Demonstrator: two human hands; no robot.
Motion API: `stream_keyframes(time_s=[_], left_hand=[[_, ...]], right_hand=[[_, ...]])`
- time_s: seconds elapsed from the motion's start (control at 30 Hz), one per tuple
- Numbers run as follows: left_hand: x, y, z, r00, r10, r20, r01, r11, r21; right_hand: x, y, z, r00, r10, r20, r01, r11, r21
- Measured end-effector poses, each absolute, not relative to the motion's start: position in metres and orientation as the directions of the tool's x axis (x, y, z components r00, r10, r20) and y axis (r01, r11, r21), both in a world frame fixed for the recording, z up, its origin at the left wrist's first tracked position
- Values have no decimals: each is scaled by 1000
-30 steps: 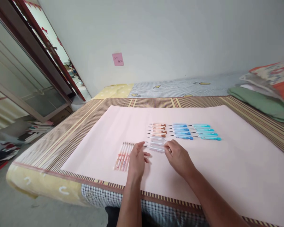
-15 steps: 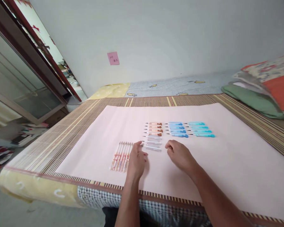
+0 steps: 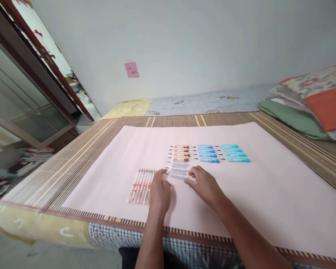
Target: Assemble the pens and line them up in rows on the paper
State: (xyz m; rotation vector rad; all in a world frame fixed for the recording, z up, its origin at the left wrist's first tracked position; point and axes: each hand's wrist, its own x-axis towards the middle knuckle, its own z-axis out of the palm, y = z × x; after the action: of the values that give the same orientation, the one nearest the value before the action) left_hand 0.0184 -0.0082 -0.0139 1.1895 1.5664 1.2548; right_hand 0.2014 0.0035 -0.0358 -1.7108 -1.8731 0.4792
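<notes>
My left hand (image 3: pixel 160 192) is low over the pink sheet, fingers stretched out and apart. Its index fingertip is by the pointed left ends of several clear pens (image 3: pixel 179 170) lying in a stack of rows. At the opposite end of those pens is my right hand (image 3: pixel 204 183), its thumb and index finger apart beside the pen ends; whether they touch is unclear. Just left of my left hand, pens with red-and-white patterned barrels (image 3: pixel 140 188) lie side by side, partly covered by that hand.
Beyond the clear pens lie rows of brown pens (image 3: pixel 182 151), blue pens (image 3: pixel 207 153) and teal pens (image 3: pixel 233 153). The pink sheet (image 3: pixel 254 198) rests on a striped mat (image 3: pixel 81 149). Folded cloths (image 3: pixel 296 119) are piled at the right; a pink note (image 3: pixel 131 70) is on the wall.
My right hand has moved left to the right ends of the clear pens, and its fingers have parted. My left hand stays by their tips. The view has shifted slightly.
</notes>
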Motion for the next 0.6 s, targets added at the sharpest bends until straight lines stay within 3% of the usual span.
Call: stream_keyframes(time_s=[0.13,0.33,0.6], left_hand=[[21,-9,-19,-133,977,164,258,-126,958],[25,-9,-30,-34,979,199,250,-185,951],[22,-11,-32,106,953,285,625,-287,726]], right_hand=[[197,4,-40,-85,977,196,781,188,-596],[198,5,-42,-98,970,224,786,214,-579],[200,5,-43,-96,975,202,765,202,-611]])
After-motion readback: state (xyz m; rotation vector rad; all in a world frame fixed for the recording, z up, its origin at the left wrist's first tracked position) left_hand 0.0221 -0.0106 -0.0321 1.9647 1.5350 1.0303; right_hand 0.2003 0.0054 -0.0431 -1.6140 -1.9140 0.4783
